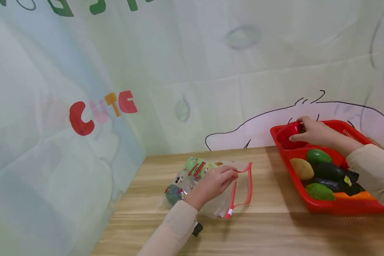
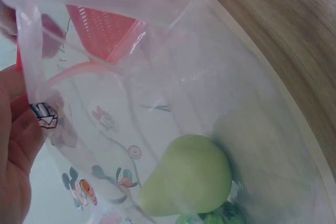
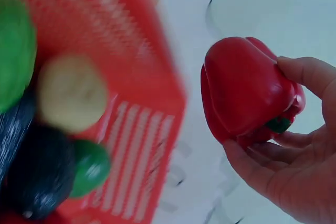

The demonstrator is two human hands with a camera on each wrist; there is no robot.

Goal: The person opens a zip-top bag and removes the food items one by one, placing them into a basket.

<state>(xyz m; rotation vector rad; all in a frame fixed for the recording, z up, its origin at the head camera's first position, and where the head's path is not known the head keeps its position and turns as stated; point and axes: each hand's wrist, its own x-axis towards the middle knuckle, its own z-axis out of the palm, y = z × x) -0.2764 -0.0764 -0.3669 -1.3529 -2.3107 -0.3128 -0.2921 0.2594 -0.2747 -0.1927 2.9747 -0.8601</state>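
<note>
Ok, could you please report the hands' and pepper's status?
Left hand holding clear bag near its open mouth. Right hand gripping red pepper, near red basket. Nothing visibly blocking that mouth.

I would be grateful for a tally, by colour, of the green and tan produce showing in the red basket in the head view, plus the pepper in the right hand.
Green produce: 2, a smooth piece and a bumpy piece
Tan produce: 1
Red pepper in the right hand: 1
Total: 4
</note>
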